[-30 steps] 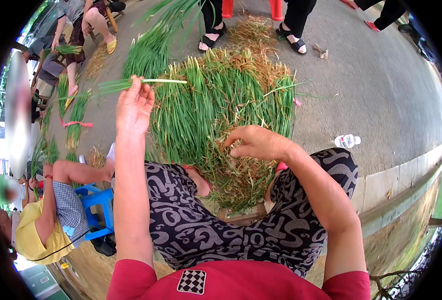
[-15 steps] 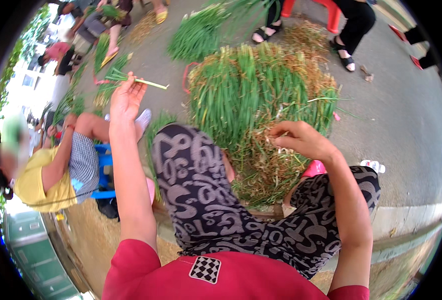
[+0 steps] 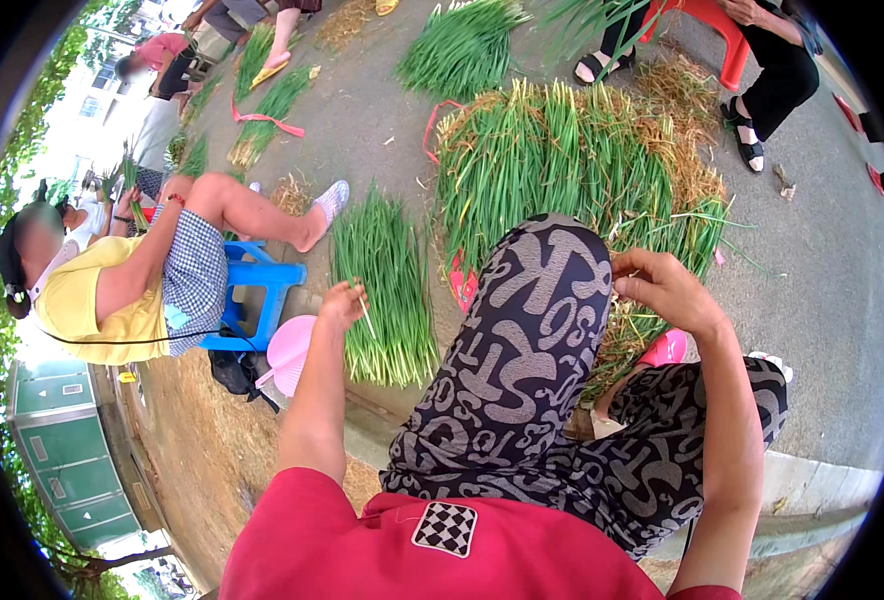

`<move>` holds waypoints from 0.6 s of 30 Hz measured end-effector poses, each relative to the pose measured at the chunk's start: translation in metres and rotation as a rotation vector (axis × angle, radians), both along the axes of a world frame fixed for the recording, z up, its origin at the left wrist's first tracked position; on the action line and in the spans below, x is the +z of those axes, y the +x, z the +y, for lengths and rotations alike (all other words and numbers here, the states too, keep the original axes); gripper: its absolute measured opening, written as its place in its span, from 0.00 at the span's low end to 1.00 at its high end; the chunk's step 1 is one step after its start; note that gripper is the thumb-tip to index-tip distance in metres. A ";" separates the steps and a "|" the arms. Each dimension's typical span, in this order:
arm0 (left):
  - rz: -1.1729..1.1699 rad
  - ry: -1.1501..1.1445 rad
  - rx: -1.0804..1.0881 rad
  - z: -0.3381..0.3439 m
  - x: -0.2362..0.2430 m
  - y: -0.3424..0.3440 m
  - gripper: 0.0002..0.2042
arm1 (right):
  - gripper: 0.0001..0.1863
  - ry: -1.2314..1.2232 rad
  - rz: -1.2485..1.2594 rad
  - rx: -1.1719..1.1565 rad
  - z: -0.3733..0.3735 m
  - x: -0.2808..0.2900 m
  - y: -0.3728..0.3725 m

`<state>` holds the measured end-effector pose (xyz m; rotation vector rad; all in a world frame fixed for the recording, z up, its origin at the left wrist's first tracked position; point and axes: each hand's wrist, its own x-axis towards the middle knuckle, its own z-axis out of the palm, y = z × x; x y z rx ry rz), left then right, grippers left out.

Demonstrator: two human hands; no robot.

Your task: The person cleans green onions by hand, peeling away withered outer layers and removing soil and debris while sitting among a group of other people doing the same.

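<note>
The left hand (image 3: 342, 302) is out to the left side, w/ fingers pinched on one thin green stalk (image 3: 365, 318). The stalk pokes down from the fingers, just over a neat row of green chives (image 3: 387, 290) lying on the ground. The right hand (image 3: 662, 288) is by the raised knee in black & grey letter-print pants (image 3: 522, 340). Its fingers are curled together, pinching thin stalks too small to make out, right at the edge of the big pile of chives (image 3: 562, 165) w/ dry straw mixed in. The big pile is in front of the person, past the knee.

On the left, another person in a yellow top (image 3: 92, 300) sits on a small blue stool (image 3: 257, 290). A pink fan (image 3: 287, 352) lies near that stool. More green bundles (image 3: 462, 45) lie farther off on the pavement. A red chair (image 3: 717, 25) is at the top, w/ someone's sandaled feet by it.
</note>
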<state>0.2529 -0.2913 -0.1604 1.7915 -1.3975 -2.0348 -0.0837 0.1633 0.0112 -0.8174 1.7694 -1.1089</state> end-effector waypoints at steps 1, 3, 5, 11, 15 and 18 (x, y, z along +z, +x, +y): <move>0.000 0.032 0.013 0.003 -0.009 0.009 0.10 | 0.14 0.013 -0.015 0.001 0.001 0.000 0.001; -0.023 0.058 0.026 0.005 -0.022 0.024 0.09 | 0.14 0.023 -0.015 -0.006 0.004 0.000 0.000; -0.069 0.048 0.022 0.004 -0.029 0.034 0.09 | 0.14 0.013 0.002 -0.005 0.005 -0.001 0.000; -0.097 -0.015 0.029 -0.007 -0.053 0.083 0.14 | 0.14 0.008 0.011 -0.022 0.005 0.002 0.000; -0.390 -0.095 -0.023 -0.012 -0.073 0.119 0.20 | 0.15 -0.046 0.121 0.000 0.007 -0.017 -0.004; -0.569 -0.048 0.030 -0.011 -0.081 0.094 0.11 | 0.15 0.024 0.273 0.000 0.014 -0.016 -0.004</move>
